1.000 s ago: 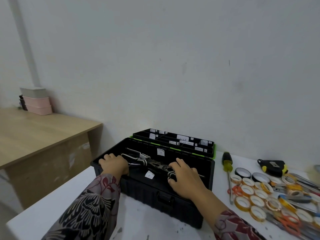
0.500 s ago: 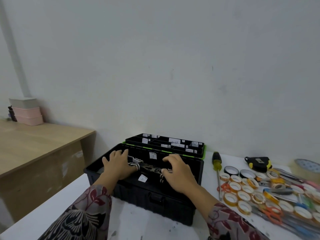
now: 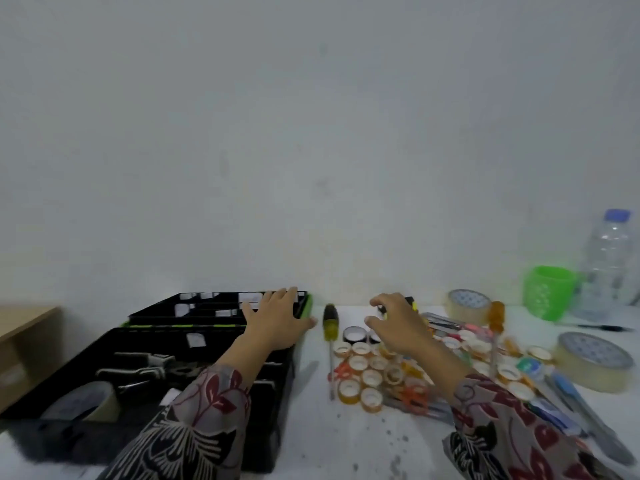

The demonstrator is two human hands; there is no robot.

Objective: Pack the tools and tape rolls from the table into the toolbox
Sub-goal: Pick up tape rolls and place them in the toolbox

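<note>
While my left hand (image 3: 277,322) rests, fingers straight, on the toolbox (image 3: 152,341) corner, my right hand (image 3: 398,325) hovers empty, fingers half-curled, above the tape rolls (image 3: 360,362) beside it; I should pinch one cleanly.

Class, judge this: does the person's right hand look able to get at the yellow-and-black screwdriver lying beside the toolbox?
Probably yes. The right hand hovers just right of the screwdriver, which lies uncovered on the table; only the left hand, at the toolbox edge, sits near its handle.
</note>
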